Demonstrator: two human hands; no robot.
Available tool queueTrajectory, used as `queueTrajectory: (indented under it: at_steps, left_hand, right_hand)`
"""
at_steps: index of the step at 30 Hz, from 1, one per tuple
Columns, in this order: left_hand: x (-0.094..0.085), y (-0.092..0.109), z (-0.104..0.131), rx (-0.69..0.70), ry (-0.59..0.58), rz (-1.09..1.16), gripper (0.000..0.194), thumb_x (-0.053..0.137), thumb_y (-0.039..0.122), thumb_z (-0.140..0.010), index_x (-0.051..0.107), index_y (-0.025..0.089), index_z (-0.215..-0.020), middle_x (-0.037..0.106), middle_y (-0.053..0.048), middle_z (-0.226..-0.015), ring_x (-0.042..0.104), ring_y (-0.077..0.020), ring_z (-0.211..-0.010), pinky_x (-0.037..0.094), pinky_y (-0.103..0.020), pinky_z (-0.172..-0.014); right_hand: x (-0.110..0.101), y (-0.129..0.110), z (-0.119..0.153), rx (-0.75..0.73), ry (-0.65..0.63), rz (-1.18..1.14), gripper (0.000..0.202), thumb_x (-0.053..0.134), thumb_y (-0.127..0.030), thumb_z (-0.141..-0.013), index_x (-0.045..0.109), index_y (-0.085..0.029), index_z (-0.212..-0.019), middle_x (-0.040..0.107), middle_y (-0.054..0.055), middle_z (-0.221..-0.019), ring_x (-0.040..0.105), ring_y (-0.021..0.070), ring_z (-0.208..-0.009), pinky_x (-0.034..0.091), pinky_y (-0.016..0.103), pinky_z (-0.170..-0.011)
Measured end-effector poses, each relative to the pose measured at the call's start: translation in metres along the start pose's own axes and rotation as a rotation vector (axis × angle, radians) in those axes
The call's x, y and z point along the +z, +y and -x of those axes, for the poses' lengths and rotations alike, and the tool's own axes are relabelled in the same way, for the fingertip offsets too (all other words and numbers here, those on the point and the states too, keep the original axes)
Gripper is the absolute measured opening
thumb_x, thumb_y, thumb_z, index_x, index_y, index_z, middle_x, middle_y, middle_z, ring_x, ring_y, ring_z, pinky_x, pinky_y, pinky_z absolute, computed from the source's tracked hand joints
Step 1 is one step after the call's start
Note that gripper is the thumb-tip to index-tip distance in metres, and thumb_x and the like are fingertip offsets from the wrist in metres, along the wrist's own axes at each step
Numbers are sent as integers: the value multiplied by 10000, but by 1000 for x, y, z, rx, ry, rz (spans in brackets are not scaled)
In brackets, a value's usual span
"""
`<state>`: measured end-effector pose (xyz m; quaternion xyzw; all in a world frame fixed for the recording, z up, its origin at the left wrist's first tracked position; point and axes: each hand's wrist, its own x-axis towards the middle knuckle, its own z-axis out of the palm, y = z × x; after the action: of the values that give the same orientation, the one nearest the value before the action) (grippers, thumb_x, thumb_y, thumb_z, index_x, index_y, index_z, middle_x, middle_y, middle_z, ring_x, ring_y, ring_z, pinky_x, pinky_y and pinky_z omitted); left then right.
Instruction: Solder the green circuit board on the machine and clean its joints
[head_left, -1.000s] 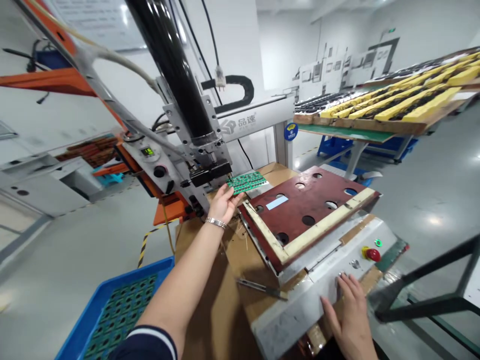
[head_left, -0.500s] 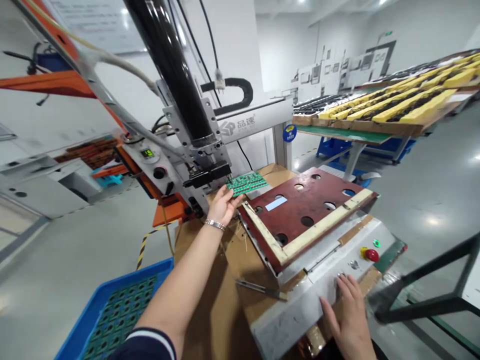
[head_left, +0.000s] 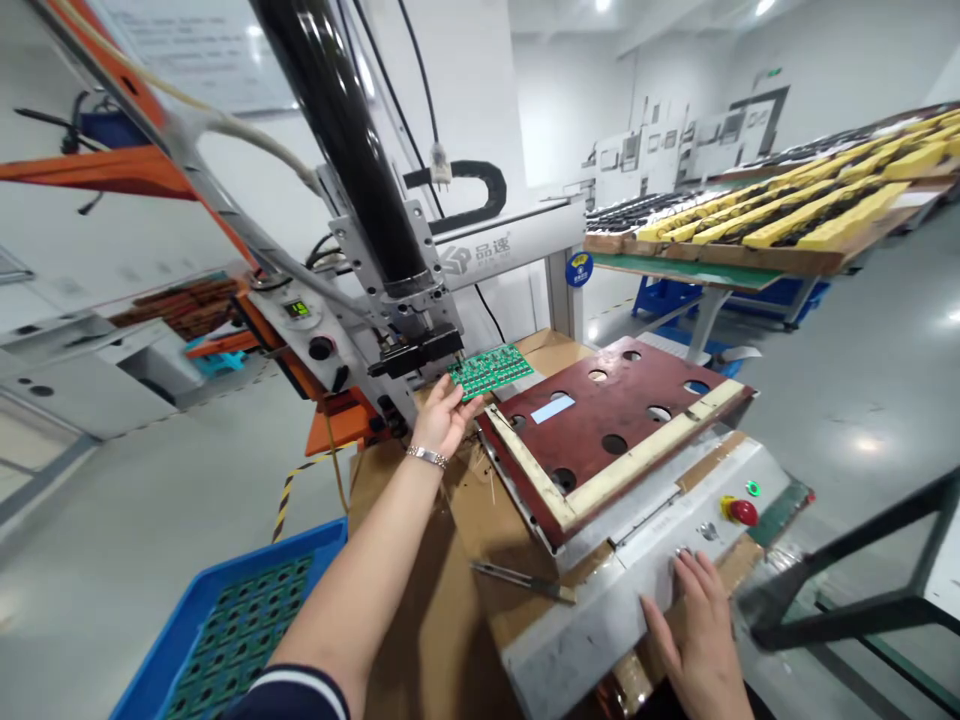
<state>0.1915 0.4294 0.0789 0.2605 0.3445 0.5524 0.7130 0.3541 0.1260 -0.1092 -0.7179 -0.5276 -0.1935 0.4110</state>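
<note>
Green and studded with rows of small parts, a circuit board panel (head_left: 491,369) sits just above the centre of the frame, pinched at its near left edge by the left hand (head_left: 444,417), whose fingers close on the panel's corner. The panel lies directly under the black head of the machine (head_left: 421,352), at the foot of a thick black column (head_left: 337,130) that rises to the upper left of the frame. A silver bracelet (head_left: 427,457) circles the left wrist.

To the right of the panel, a dark red fixture plate (head_left: 600,425) with round holes and pale edge strips lies tilted on the grey machine base. In the lower right of the frame the right hand (head_left: 697,630) rests flat, fingers spread and holding nothing, on the grey control panel (head_left: 600,620), its fingertips near a small metal button; a red push button (head_left: 740,511) and a green light stand further right, apart from the hand.

Metal tweezers (head_left: 521,578) lie on the brown cardboard between the two arms. A blue bin (head_left: 225,620) of green boards fills the lower left corner.
</note>
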Motion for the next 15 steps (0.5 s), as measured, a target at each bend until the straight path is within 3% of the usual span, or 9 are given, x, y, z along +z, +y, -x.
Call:
queueTrajectory:
  at_steps: [9,15]
  left_hand:
    - [5,1,-2,14,-22,1,202,516,-32,-844,587,106,-973,630,-32,-920,619,-125,-756,558,-292,-685]
    - [4,-2,-7,18,1,-8,194,527,-10,-847,602,126,-964,642,-45,-968,624,-134,-803,555,-307,-730]
  right_hand:
    - [0,0,1,0,7,-1,563,472,-429,-925,365,-111,-1377,456,219,-1291,417,373,-1274,433,598,-960]
    - [1,2,3,8,1,0,580,475,-437,-919,359,-115,-1387,445,223,-1304,429,389,-1259,440,618,-950]
